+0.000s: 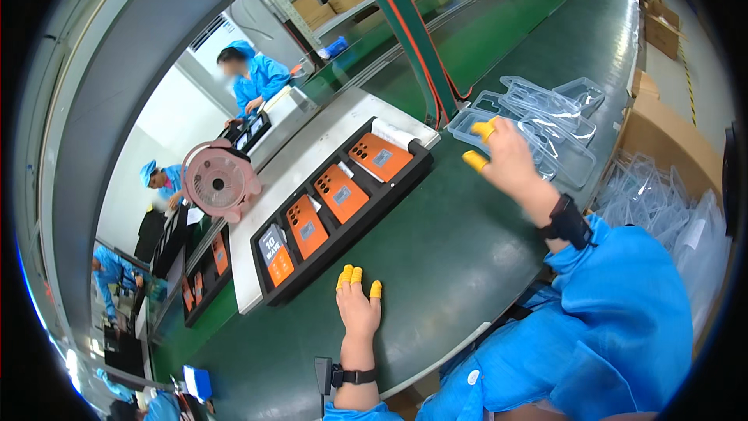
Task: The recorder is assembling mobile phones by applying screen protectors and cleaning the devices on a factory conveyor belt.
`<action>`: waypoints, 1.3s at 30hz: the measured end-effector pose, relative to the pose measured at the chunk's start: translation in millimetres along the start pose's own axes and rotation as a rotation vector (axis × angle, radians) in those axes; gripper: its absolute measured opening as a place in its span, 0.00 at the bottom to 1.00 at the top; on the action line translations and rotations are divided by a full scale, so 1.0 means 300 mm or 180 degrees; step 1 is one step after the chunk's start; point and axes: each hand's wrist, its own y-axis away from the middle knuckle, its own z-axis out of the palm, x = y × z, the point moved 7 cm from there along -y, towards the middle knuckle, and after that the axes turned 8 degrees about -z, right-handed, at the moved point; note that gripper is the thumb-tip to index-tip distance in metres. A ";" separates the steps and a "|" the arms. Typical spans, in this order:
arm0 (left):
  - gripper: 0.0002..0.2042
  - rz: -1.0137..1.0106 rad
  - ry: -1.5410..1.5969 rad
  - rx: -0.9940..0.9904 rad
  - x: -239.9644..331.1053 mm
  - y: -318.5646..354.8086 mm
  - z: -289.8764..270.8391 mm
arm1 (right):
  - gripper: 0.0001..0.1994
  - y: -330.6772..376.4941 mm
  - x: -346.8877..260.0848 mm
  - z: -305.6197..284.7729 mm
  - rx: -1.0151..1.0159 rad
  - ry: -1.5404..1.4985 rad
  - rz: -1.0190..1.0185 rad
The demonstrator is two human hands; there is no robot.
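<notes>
My left hand [359, 308] lies flat on the green bench just below a black foam tray [351, 228]. Its fingers, yellow cots on their tips, are stretched out and hold nothing. In the tray sit several orange phones [340, 193], backs up; a printed dark film or card covers part of the leftmost one [274, 253]. Further right, my right hand [510, 162] hovers at the near left side of a loose pile of clear plastic trays [549, 121]. Its yellow-capped thumb and finger are apart, with nothing seen between them.
A pink fan [220, 179] stands behind the tray's white board [248, 281]. A green post [409, 27] rises at the bench's middle. At my right, a cardboard box [662, 129] holds more clear plastic. Co-workers in blue [265, 78] sit across the line, near another black tray [206, 284].
</notes>
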 end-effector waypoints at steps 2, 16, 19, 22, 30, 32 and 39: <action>0.20 -0.0007 -0.0016 0.0013 0.018 -0.012 0.002 | 0.16 0.036 0.145 0.057 0.0009 0.0411 -0.0124; 0.18 -0.0111 0.0307 0.0574 -0.001 -0.014 -0.055 | 0.15 -0.111 -0.036 0.000 -0.0241 -0.1452 -0.0305; 0.17 -0.0453 0.0546 0.0931 -0.030 -0.092 -0.126 | 0.14 -0.005 -0.261 0.015 -0.1369 -0.2572 -0.1769; 0.18 -0.1073 0.0097 0.0617 -0.096 -0.239 -0.163 | 0.15 0.256 -0.389 0.161 -0.2822 -0.2663 -0.2497; 0.26 -0.2176 -0.0957 -0.1089 -0.261 -0.490 -0.012 | 0.17 0.203 -0.202 0.217 -0.2129 -0.1349 -0.0862; 0.25 -0.3013 0.0054 -0.0373 -0.457 -0.459 0.034 | 0.17 0.240 -0.188 0.255 -0.2351 -0.0812 -0.0819; 0.10 -0.3574 0.3741 -0.0220 -0.364 -0.416 -0.082 | 0.06 0.238 -0.226 0.317 -0.2485 -0.1991 -0.1237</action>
